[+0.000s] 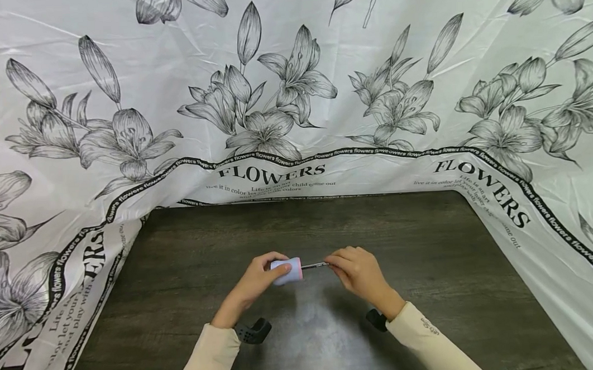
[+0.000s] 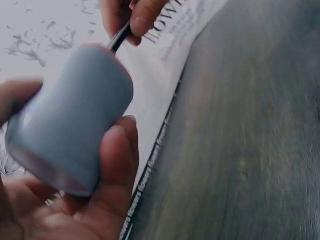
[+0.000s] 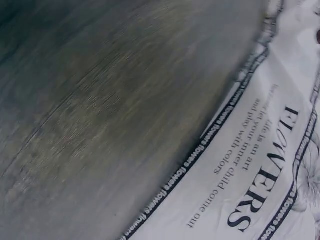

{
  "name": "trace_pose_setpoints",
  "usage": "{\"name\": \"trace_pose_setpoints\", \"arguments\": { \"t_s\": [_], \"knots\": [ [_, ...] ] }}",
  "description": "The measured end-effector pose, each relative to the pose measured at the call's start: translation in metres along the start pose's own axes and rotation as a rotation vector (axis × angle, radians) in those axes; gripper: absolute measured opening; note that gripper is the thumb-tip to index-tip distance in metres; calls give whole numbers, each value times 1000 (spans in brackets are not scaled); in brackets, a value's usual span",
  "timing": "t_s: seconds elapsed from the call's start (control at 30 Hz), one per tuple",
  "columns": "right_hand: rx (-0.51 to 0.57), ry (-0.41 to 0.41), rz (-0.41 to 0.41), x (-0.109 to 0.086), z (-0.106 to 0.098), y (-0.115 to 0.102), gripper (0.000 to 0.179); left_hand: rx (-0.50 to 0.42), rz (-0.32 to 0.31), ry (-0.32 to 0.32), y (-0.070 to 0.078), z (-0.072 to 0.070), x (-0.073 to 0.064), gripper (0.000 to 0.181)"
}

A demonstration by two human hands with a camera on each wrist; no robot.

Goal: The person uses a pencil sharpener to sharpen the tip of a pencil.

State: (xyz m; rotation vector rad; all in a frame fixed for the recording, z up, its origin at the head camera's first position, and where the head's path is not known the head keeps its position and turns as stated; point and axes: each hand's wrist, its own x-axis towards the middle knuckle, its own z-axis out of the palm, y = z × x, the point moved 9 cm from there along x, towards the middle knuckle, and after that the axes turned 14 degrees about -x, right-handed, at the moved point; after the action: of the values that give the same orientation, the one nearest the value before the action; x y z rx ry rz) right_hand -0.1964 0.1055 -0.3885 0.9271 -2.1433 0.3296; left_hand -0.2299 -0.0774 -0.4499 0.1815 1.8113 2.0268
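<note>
My left hand [image 1: 256, 279] grips a pale lavender-blue cylinder [image 1: 287, 270] with a pink end, thumb on its near side. The cylinder lies about level above the table, pink end toward the right. Fingers and thumb wrap the same cylinder [image 2: 75, 115] in the left wrist view, where its other end faces the palm. My right hand [image 1: 358, 268] pinches a thin, dark, shiny rod [image 1: 314, 265] by its right end. The rod's left end meets the pink end of the cylinder. What kind of rod it is, I cannot tell. The right wrist view misses the held things.
Beneath both hands is a dark wood-grain table [image 1: 203, 234]. A white cloth [image 1: 290, 57] printed with flowers and lettering hangs behind it and along its sides. Dark straps with black mounts [image 1: 254, 331] sit at both wrists, beside cream sleeves [image 1: 207, 354].
</note>
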Motion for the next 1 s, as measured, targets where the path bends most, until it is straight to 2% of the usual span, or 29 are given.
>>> {"name": "trace_pose_setpoints", "arguments": {
  "t_s": [0.07, 0.13, 0.23, 0.3, 0.4, 0.5, 0.6, 0.67, 0.77, 0.87, 1.0],
  "knots": [
    [-104, 77, -52, 0, -5, -7, 9, -57, -46, 12, -2, 0, 0, 41],
    [-163, 142, -88, 0, -8, -13, 16, -116, -94, 20, -4, 0, 1, 45],
    [-193, 205, -109, -3, -11, -18, 21, -161, -154, 7, -6, 3, 2, 48],
    [-190, 219, -104, -5, -11, -19, 19, -169, -175, -5, -6, 4, 3, 48],
    [-177, 219, -79, -7, -10, -16, 19, -181, -171, -15, -4, 5, 5, 45],
    [-145, 204, -42, -7, -6, -11, 20, -182, -130, -16, -1, 5, 7, 41],
    [-57, 160, 3, -4, -2, -9, 12, -110, -62, -6, 4, 2, 9, 37],
    [14, 105, 41, -1, 2, -7, 8, -42, 9, -1, 10, 1, 9, 35],
    [125, -23, 124, 4, 9, 0, 13, 57, 142, 12, 20, 1, 8, 33],
    [224, -243, 235, 9, 21, 10, 8, 64, 252, 32, 21, 3, 7, 34],
    [440, -576, 359, 5, 39, 23, 12, 48, 323, 51, 12, 9, 6, 37]
  ]
}}
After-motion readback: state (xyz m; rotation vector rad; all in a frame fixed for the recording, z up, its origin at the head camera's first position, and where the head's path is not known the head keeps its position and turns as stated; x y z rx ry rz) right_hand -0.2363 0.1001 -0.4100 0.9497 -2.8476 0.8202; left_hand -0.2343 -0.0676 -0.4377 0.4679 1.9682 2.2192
